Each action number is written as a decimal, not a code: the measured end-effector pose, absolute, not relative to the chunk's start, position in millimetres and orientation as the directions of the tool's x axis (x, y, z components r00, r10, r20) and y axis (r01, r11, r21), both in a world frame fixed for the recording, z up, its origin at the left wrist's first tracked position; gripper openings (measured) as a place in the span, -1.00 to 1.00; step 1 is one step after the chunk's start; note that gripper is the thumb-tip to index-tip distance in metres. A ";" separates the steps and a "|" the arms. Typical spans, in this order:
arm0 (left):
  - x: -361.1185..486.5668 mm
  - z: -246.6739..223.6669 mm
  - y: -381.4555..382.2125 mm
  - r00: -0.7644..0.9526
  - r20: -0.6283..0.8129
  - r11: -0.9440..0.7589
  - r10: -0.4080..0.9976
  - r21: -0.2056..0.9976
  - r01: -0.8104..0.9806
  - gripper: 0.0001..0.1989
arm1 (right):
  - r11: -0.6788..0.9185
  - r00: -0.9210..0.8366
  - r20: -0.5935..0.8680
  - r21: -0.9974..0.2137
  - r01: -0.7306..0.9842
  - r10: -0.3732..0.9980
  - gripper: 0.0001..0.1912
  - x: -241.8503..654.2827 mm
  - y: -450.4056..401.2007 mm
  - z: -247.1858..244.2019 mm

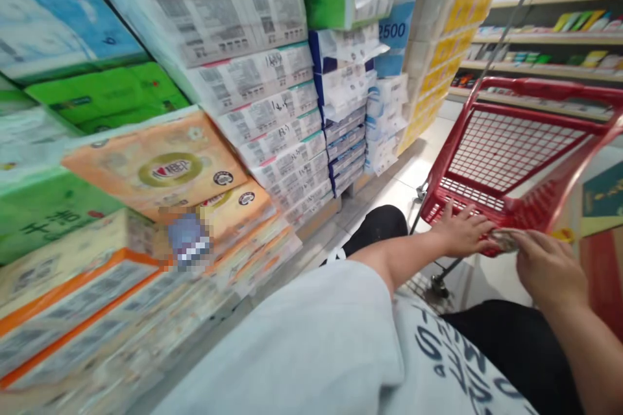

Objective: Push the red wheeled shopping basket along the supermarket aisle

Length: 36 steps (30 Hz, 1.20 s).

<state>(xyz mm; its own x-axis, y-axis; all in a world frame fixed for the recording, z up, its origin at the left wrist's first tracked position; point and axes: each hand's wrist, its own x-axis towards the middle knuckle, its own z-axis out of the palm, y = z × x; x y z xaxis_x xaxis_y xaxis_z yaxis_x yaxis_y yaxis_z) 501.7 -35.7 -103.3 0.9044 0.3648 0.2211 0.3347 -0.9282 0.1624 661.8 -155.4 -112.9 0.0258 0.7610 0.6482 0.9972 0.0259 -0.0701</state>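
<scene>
Left hand (460, 228): fingers curled over the near rim of the red shopping cart (516, 162), gripping it.
Right hand (548, 266): fingers curled on the same rim, just right of the left hand.
Cart: right of centre, basket tilted, wire mesh inside.
Tissue packs (204, 142): stacked high at left, orange, green and white, blurred.
Shelves (545, 32): far right, small goods.

a shop, most likely a supermarket aisle: wrapped tissue packs (160, 162) stacked high in colourful piles, a red shopping cart (516, 155) on the pale tiled floor (413, 175), and stocked shelves (549, 32) running along the far side.
</scene>
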 end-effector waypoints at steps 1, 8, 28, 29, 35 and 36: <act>498.9 -102.7 -35.6 0.904 0.221 -0.927 0.367 0.163 0.337 -0.38 | 0.012 0.050 0.662 -0.089 0.996 0.748 -0.47 657.8 -151.3 -107.4; 476.9 -102.4 -37.3 0.904 0.213 -0.927 0.372 0.130 0.351 -0.39 | 0.052 -0.011 0.563 -0.057 0.997 0.826 -0.63 662.6 -122.2 -119.1; 453.6 -114.8 -1.0 0.825 0.476 -0.941 0.304 0.014 0.339 -0.48 | 0.097 -0.152 0.578 0.125 0.987 0.802 -0.67 617.2 -139.8 -162.4; 456.4 -118.2 -2.3 0.824 0.487 -0.943 0.290 0.001 0.332 -0.46 | 0.069 -0.129 0.605 0.121 0.990 0.786 -0.68 619.1 -136.2 -165.6; 475.6 -123.6 -9.9 0.774 0.534 -0.924 0.339 0.032 0.382 -0.44 | 0.088 -0.157 0.563 0.149 0.985 0.811 -0.76 628.2 -121.2 -173.5; 478.2 -122.2 -11.0 0.767 0.538 -0.919 0.349 0.038 0.391 -0.46 | 0.061 -0.131 0.565 0.142 0.988 0.815 -0.76 628.6 -122.4 -175.8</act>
<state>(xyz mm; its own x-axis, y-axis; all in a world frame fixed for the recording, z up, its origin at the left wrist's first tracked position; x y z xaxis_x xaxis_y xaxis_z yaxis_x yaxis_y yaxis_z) 478.2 -11.0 -122.2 0.7673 0.3487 0.5381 0.3913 -0.9195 0.0379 628.6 -122.4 -175.8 -0.1314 0.8149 0.5645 0.9880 0.0610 0.1420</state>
